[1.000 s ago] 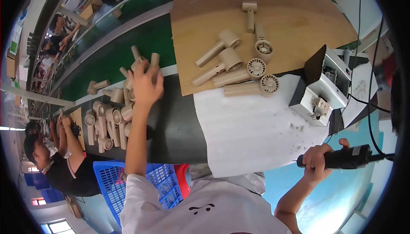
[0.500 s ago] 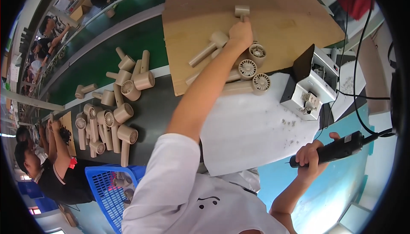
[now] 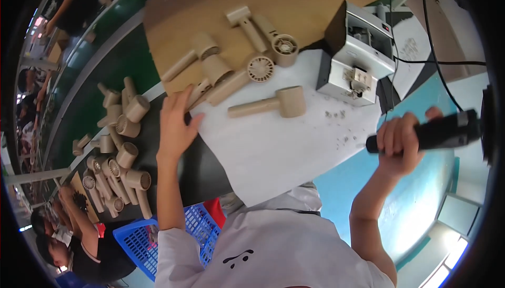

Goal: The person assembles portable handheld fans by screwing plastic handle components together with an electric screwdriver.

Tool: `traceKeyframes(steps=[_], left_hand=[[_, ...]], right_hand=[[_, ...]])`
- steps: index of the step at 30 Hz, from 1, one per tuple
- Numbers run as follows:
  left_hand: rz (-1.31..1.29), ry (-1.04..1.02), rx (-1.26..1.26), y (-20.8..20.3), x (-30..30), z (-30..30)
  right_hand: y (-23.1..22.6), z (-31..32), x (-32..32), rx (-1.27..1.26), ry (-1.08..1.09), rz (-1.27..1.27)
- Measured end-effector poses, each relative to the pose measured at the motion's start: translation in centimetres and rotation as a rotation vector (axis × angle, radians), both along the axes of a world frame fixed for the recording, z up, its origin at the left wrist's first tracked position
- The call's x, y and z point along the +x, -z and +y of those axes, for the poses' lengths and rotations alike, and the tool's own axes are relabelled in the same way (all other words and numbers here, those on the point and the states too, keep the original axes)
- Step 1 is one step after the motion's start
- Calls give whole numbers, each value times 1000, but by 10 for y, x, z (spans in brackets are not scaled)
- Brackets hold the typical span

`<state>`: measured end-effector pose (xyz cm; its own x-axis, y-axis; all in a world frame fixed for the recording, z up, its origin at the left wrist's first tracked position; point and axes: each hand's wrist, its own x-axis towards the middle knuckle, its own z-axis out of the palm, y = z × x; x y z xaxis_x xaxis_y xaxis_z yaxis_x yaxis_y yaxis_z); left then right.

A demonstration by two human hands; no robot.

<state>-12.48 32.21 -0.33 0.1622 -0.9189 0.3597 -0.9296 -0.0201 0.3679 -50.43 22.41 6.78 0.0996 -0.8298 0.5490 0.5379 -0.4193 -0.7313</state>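
My left hand (image 3: 178,122) is open at the white sheet's left edge, fingers stretched and thumb apart. Its fingertips are beside the handle end of a beige handheld fan (image 3: 216,71); whether they touch it I cannot tell. In my right hand (image 3: 401,142) is a black electric screwdriver (image 3: 447,132), gripped round the body with its tip pointing left. One beige fan (image 3: 291,102) lies alone on the white sheet (image 3: 268,151), handle to the left. Further off, another fan shows its round grille (image 3: 261,69), and a T-shaped one (image 3: 247,25) rests on the brown board (image 3: 173,19).
A metal screw-feeding machine (image 3: 355,59) stands at the right of the sheet, small screws (image 3: 344,140) scattered before it. Several more fans (image 3: 118,169) are heaped on the left. A blue basket (image 3: 138,246) sits below them. Black cables (image 3: 435,62) hang at the right. A co-worker (image 3: 87,246) is at far left.
My left hand has drawn back from the fan on the far board to the sheet's left edge. The near fans are arranged differently, one now lying alone. My view has shifted.
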Motion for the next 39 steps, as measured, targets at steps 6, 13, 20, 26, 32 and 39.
traceKeyframes(steps=[6, 13, 20, 26, 32, 39], left_hand=[[549, -139, -327, 38, 25, 3], [817, 60, -660, -15, -23, 0], [682, 170, -133, -1, -80, 4], [515, 379, -213, -1, -123, -17], [558, 409, -265, 9, -140, -17], [538, 412, -295, 11, -143, -15]], right_hand=[[-7, -54, 35, -49, 366, 35], [13, -79, 36, 3, 553, 276], [19, -86, 35, -10, 535, 327], [20, -76, 40, 264, 470, 204], [7, -5, 57, 167, -8, -275], [-2, 16, 79, 33, -171, -297]])
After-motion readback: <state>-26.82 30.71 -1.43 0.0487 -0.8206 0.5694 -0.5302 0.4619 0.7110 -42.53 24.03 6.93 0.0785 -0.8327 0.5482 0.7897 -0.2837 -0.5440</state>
